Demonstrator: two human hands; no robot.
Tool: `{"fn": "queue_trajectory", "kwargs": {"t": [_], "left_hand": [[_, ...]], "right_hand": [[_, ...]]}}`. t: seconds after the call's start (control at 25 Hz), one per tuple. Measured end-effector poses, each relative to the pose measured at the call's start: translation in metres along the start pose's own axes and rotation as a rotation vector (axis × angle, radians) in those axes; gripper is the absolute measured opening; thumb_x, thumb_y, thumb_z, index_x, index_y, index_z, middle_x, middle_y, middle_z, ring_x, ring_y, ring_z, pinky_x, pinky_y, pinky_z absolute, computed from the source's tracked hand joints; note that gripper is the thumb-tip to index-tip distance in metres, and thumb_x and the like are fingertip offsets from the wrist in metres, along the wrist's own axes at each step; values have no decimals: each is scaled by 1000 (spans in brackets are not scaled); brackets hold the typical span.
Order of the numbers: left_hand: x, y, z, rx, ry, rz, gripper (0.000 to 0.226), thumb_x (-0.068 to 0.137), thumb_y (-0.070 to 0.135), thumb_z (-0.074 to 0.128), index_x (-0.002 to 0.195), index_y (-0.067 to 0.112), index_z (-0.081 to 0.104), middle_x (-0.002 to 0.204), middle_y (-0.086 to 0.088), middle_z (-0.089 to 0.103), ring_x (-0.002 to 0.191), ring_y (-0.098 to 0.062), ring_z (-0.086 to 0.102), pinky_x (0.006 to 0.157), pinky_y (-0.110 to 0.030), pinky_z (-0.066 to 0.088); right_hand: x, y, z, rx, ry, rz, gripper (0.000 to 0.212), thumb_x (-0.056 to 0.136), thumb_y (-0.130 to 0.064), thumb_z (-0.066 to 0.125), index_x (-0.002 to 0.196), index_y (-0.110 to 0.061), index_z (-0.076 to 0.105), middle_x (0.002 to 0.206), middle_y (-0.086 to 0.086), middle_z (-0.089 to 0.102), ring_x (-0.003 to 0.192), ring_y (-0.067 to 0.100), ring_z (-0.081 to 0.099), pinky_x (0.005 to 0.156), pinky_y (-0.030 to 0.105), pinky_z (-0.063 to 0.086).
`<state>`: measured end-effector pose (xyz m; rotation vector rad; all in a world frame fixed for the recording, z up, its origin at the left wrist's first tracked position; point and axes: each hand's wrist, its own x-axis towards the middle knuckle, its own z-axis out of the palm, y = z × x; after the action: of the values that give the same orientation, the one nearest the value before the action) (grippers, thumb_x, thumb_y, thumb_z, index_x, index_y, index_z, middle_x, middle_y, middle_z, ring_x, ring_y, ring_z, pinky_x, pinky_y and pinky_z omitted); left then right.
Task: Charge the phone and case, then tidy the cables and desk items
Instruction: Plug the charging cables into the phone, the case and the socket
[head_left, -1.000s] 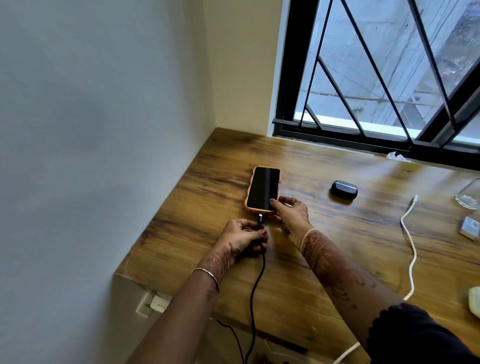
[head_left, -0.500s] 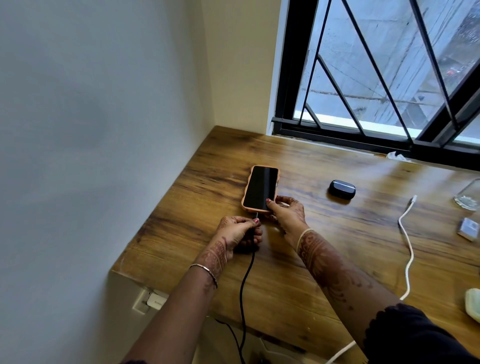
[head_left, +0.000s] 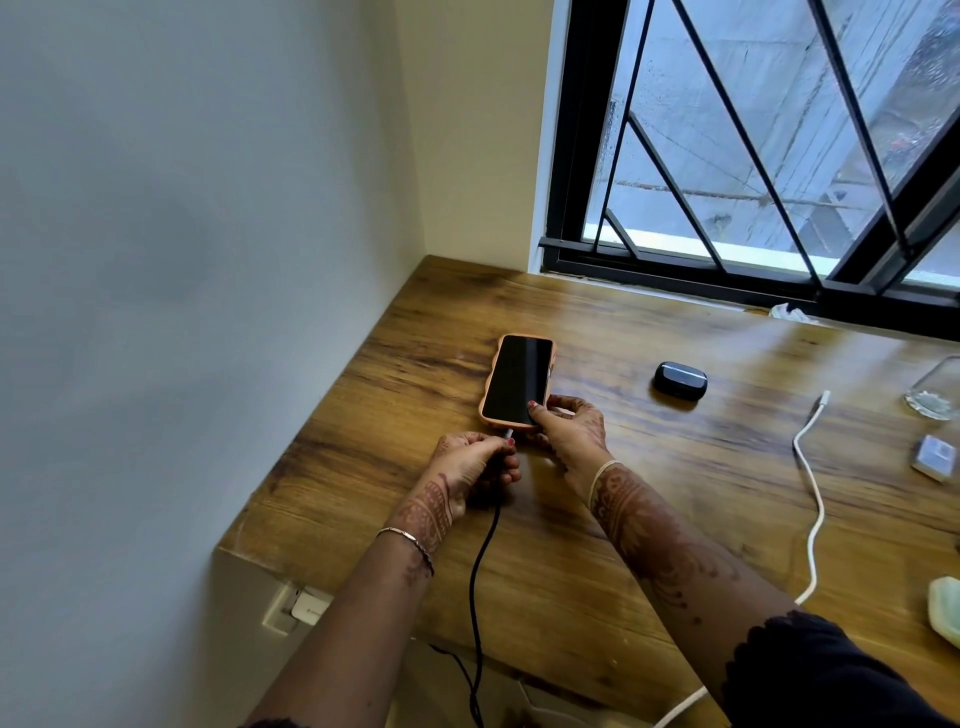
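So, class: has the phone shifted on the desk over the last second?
No. The phone keeps the same gap and alignment to the dark earbuds case on the desk; only the camera view has shifted slightly.

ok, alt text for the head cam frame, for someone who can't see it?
Left hand holds a black cable at the bottom end of a dark-screened phone in an orange case, steadied by the right hand on a wooden desk. To the right lie a black earbud case and a loose white cable.

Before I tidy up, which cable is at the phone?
The black cable, pinched in the left hand at the phone; the white cable lies loose.
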<state>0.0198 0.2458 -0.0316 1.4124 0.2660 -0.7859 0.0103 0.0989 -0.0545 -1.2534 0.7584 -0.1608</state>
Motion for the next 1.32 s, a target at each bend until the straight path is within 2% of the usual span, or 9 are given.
{"fn": "queue_trajectory", "kwargs": {"t": [0.16,0.24,0.52,0.72,0.88,1.04,1.12,1.24,1.32], "left_hand": [[2,2,2,-18,-11,-22,16,89,15,64,98,2,66,64,-5,69,58,-17,67,55,-27,57],[2,3,4,-15,-40,-40,18,89,16,64,101,2,65,67,-6,70,57,-17,65,58,-30,57],[6,6,7,-45,-51,-92,8,90,14,61,88,7,64,68,-6,69,56,-15,63,50,-25,54],[6,8,10,-11,-20,-87,9,90,15,62,85,8,65,66,-5,70,53,-13,66,48,-24,55],[3,11,10,16,6,-50,8,89,15,64,87,8,65,70,-6,71,53,-15,67,49,-24,56],[0,12,12,95,-2,-3,13,90,17,64,94,6,64,76,-10,69,56,-20,65,56,-30,56],[5,12,15,385,68,75,22,90,27,64,100,8,65,83,-9,70,68,-22,67,67,-35,57],[8,14,18,1114,249,240,27,91,47,52,107,26,62,99,-1,67,89,-18,63,71,-30,49],[9,12,21,1271,278,299,29,93,48,45,111,30,58,104,0,65,95,-19,60,69,-29,41]], "right_hand": [[1,0,1,-17,17,9,36,81,-15,73,111,-16,55,104,12,68,91,25,70,85,45,57],[1,0,1,-9,16,17,33,80,-14,73,108,-17,55,104,12,68,90,25,70,84,45,57],[2,-1,3,-47,51,28,30,79,-12,74,101,-20,54,95,7,67,87,24,70,81,44,59],[2,0,4,-45,73,11,26,78,-14,75,89,-25,54,105,13,68,93,27,69,83,46,58],[0,3,7,-58,91,-43,27,78,-17,76,98,-21,59,108,14,69,93,26,70,85,45,57],[-1,-3,4,-274,142,-97,28,77,-27,76,102,-19,65,105,10,71,95,25,69,87,44,56],[-3,-6,-1,-438,189,-140,32,78,-32,74,106,-17,68,102,7,72,95,23,69,89,41,55],[-5,-7,-3,-581,202,-192,32,81,-33,70,107,-15,70,105,7,72,98,22,68,92,39,54],[-7,-9,-2,-677,206,-225,33,83,-34,69,109,-14,69,109,7,71,103,22,65,95,37,52]]}}
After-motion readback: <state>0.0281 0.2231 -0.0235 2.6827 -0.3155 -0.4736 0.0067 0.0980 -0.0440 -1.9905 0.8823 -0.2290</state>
